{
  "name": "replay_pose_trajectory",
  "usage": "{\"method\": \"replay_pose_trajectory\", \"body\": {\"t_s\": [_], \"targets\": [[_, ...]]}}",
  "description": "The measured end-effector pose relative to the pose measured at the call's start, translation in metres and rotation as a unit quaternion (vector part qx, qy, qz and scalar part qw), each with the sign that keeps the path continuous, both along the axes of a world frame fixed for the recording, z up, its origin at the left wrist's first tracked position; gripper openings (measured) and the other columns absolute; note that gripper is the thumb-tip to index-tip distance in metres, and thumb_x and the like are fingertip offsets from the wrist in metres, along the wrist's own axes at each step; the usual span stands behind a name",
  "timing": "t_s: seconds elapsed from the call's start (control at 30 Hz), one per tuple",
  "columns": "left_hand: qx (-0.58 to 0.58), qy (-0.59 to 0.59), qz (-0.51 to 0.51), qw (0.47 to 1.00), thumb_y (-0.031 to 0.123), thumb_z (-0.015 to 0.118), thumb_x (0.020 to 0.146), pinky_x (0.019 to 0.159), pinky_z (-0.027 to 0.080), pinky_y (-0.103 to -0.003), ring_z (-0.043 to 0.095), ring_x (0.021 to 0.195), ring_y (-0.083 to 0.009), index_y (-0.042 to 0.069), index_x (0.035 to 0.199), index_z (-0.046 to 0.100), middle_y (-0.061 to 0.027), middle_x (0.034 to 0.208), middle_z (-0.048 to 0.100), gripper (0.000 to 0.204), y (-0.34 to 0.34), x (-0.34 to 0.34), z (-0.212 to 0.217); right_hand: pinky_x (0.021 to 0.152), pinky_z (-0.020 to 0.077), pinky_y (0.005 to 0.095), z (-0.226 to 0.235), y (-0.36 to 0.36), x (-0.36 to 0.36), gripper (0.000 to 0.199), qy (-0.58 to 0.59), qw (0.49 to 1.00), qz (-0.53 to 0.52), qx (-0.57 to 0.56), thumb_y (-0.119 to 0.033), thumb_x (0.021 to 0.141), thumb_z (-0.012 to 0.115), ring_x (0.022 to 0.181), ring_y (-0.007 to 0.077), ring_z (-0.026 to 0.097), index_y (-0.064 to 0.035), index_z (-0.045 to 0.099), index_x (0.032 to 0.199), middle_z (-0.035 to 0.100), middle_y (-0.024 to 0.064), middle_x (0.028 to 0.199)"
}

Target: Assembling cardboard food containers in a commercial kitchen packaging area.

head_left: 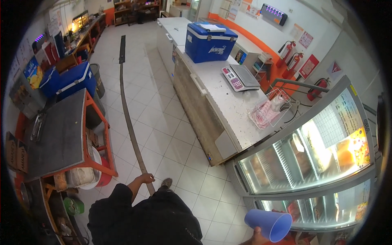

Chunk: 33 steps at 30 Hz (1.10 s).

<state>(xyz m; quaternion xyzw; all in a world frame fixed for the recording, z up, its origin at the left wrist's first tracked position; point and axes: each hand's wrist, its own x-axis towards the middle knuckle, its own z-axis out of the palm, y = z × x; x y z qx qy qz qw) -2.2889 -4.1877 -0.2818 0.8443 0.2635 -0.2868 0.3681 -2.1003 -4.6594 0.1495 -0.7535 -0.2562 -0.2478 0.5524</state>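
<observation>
My right hand (257,237) is wrapped round a blue plastic tumbler (268,223), low at the right of the head view. The cup is tilted, its open mouth turned to the right. Only my thumb and part of that hand show; the cup hides the rest. My left hand (145,178) hangs above the tiled floor with its fingers curled in, and nothing shows in it. A dark strip (131,134) on the floor runs away from beneath that hand. Dark clothing covers the lower middle of the picture.
To the right, a lit glass display fridge (302,157) stands beside a long white chest freezer (212,92). On the freezer are a blue cooler box (210,43), a scale (241,77) and a wire basket (271,109). An orange-framed table (61,139) stands left.
</observation>
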Motion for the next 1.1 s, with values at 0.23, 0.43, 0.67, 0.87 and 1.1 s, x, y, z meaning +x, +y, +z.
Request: {"method": "replay_pose_trajectory", "body": {"t_s": [0.23, 0.43, 0.67, 0.87, 1.1], "targets": [[-0.005, -0.017, 0.005, 1.0, 0.049, 0.06, 0.08, 0.09, 0.047, -0.041, 0.061, 0.102, -0.0333, 0.01, 0.11, 0.063, -0.0166, 0.103, 0.067, 0.049, 0.016, 0.033, 0.004, 0.092, 0.0435, 0.0424, 0.001, 0.019, 0.008, 0.096, -0.005, 1.0, 0.011, -0.011, -0.046, 0.07, 0.078, 0.114, 0.0297, 0.047, 0.0011, 0.028, 0.137, 0.042, 0.0186, 0.131], [0.007, -0.032, 0.027, 0.999, 0.049, 0.06, 0.08, 0.089, 0.047, -0.041, 0.061, 0.102, -0.0333, 0.011, 0.108, 0.063, -0.0162, 0.104, 0.066, 0.047, 0.034, 0.035, -0.005, 0.091, 0.0436, 0.0422, 0.006, 0.041, 0.02, 0.096, -0.014, 0.999, 0.027, -0.012, -0.047, 0.07, 0.078, 0.113, 0.0297, 0.047, 0.0008, 0.028, 0.136, 0.042, 0.0184, 0.131], [-0.001, -0.048, 0.04, 0.998, 0.049, 0.061, 0.08, 0.089, 0.048, -0.041, 0.061, 0.101, -0.0328, 0.01, 0.105, 0.064, -0.0168, 0.104, 0.066, 0.047, 0.042, 0.007, -0.027, 0.091, 0.0438, 0.042, 0.012, 0.064, 0.034, 0.096, -0.024, 0.998, 0.059, -0.02, -0.048, 0.069, 0.078, 0.113, 0.0296, 0.048, 0.0003, 0.028, 0.135, 0.041, 0.0182, 0.13], [-0.008, -0.025, 0.039, 0.999, 0.049, 0.056, 0.083, 0.089, 0.047, -0.041, 0.061, 0.102, -0.032, 0.008, 0.106, 0.065, -0.0155, 0.106, 0.065, 0.048, 0.038, -0.012, -0.036, 0.09, 0.044, 0.0418, 0.018, 0.081, 0.042, 0.097, -0.032, 0.995, 0.088, -0.029, -0.049, 0.068, 0.078, 0.112, 0.0296, 0.048, -0.0001, 0.029, 0.135, 0.041, 0.018, 0.129], [-0.014, 0.001, 0.074, 0.997, 0.047, 0.056, 0.082, 0.091, 0.046, -0.041, 0.059, 0.105, -0.0321, 0.008, 0.106, 0.067, -0.0158, 0.11, 0.064, 0.047, 0.032, -0.012, -0.02, 0.09, 0.0442, 0.0416, 0.024, 0.094, 0.044, 0.097, -0.038, 0.992, 0.117, -0.04, -0.05, 0.067, 0.078, 0.111, 0.0296, 0.048, -0.0005, 0.029, 0.134, 0.041, 0.0178, 0.128]]}}
